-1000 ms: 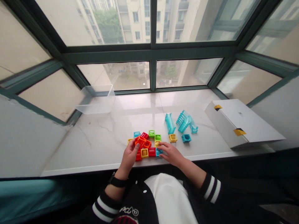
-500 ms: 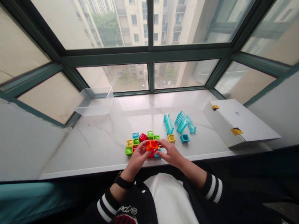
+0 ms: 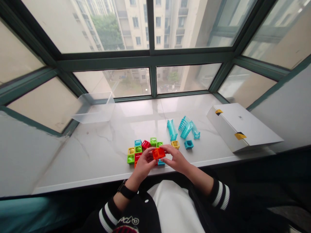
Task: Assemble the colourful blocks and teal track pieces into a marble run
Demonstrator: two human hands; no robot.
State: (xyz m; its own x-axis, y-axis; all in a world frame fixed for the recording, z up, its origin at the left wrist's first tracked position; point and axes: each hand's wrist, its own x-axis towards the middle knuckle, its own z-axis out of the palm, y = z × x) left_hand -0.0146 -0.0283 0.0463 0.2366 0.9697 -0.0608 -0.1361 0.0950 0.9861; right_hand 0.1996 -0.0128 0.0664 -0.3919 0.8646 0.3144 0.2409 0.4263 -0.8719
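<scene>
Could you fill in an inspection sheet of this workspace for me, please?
Surface: glossy white, grey-veined sill.
Job's things: orange-red plastic block, held; multicoloured plastic cube blocks grouped nearby, partly hidden by the hands; translucent turquoise plastic track pieces, yellow plastic cube and teal plastic cube to their right.
Clutter: clear plastic tub, far left; white box with yellow-and-black tabs, right.
Grips: left grip and right grip, bare hands, both on the orange-red block.
Cables: nothing seen.
Surroundings: dark green window frame; pale buildings outside.
</scene>
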